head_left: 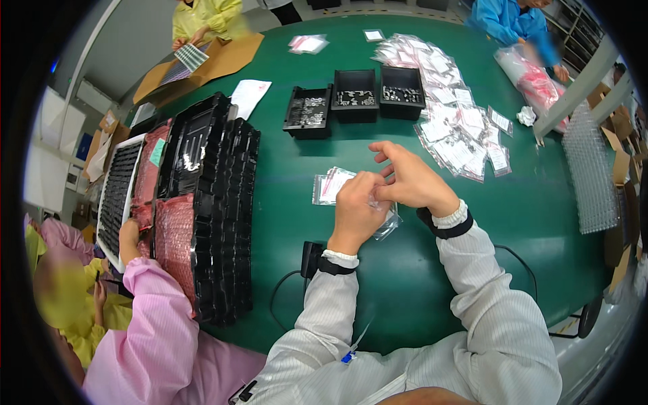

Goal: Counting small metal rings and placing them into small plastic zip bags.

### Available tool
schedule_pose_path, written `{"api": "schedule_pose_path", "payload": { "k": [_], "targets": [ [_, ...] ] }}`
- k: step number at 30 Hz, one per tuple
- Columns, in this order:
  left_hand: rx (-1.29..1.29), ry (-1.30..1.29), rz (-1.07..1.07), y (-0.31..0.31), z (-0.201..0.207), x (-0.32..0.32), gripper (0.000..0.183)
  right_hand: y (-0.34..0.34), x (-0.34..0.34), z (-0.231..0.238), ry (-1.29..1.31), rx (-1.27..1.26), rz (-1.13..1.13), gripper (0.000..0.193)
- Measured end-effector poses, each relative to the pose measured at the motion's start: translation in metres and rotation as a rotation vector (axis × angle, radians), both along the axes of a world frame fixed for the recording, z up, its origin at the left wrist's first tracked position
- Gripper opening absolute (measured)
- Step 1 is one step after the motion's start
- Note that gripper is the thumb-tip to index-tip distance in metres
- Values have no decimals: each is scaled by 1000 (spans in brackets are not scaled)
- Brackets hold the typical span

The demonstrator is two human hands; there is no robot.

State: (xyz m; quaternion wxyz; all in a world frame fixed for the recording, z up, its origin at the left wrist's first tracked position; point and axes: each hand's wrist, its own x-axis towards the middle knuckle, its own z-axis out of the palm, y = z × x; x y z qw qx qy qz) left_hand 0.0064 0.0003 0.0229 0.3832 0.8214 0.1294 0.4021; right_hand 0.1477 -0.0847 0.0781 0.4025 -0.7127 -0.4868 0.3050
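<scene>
Two bare hands above a green tabletop (405,287); clock directions are taken from where the hands meet. The clear bag (387,227), a small plastic packet, lies partly hidden beneath the fingers and shows toward five o'clock. It should be very light, limp and slippery, easily creased but unlikely to break; a pinch at an edge or corner, between thumb and fingertip, would suit it best. The left hand (361,206) is narrow, its fingers curled down and apparently closed on the bag. The right hand (413,177) is partly open: thumb and lower fingers come in to meet the left fingertips, while the upper fingers reach toward ten o'clock, clear of the tabletop. Whether the right hand also grips the bag cannot be told. Just beside the left hand, toward nine o'clock, lies a small stack of packets (328,187) with white slips. Toward two o'clock spreads a large heap of similar packets (453,145). Near twelve o'clock stand three black bins (356,113) holding small parts (356,98).
</scene>
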Motion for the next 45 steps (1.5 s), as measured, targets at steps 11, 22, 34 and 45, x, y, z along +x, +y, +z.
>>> {"api": "schedule_pose_path", "payload": {
  "k": [11,22,34,45],
  "targets": [
    [-357,-32,85,1,-1,-8,27,98,165,26,-627,-80,-177,30],
    [-397,-22,100,7,0,-14,26,159,179,-11,-931,-501,180,36],
    [-373,6,122,10,-3,-16,25,120,164,8,-805,-271,99,31],
    [-202,-85,369,40,8,-29,22,120,77,0,-971,-344,102,64]
  ]
}}
